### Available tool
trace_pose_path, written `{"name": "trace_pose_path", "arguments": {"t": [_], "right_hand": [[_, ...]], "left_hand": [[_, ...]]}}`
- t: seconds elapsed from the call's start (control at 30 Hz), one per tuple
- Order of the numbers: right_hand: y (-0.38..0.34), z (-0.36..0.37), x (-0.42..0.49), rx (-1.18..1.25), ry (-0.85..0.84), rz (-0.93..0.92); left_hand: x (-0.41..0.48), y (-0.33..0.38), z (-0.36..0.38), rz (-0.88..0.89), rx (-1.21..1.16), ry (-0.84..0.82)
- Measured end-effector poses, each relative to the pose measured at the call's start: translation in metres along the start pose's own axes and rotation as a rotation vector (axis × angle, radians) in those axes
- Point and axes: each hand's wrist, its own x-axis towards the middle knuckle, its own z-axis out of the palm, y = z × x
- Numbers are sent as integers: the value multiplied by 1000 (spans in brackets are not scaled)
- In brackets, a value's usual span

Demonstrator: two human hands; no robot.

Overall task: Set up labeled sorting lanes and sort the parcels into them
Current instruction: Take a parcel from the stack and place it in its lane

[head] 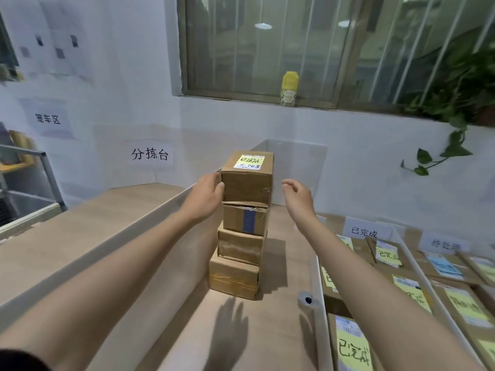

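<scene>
Steadying a parcel stack in its lane.

Sorting looks well along: both hands flank the top box (247, 183) of a four-box stack (238, 253) standing on the worktop (80, 231) in the lane (150, 236) left of the filled ones. The left hand (206, 196) touches the box's left side with fingers extended. The right hand (297, 196) hovers apart from it, fingers loose, gripping nothing. Next it probably closes in to square the leaning stack. The right lanes (320, 285), behind label cards (364, 232), hold flat parcels (353, 341) with yellow notes.
</scene>
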Motion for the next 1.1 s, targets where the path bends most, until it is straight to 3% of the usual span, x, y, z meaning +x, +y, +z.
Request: {"name": "trace_pose_path", "arguments": {"t": [0.43,0.63,0.87,1.1], "right_hand": [[-10,52,79,-106,42,-21],[-3,62,93,-145,-21,-4],[5,66,87,-50,-50,79],[2,68,77,28,-25,152]], "left_hand": [[109,-31,37,-39,-135,-72],[124,-38,56,-8,-142,-115],[118,-44,66,-39,-218,-8],[115,-45,67,-78,-312,-12]]}}
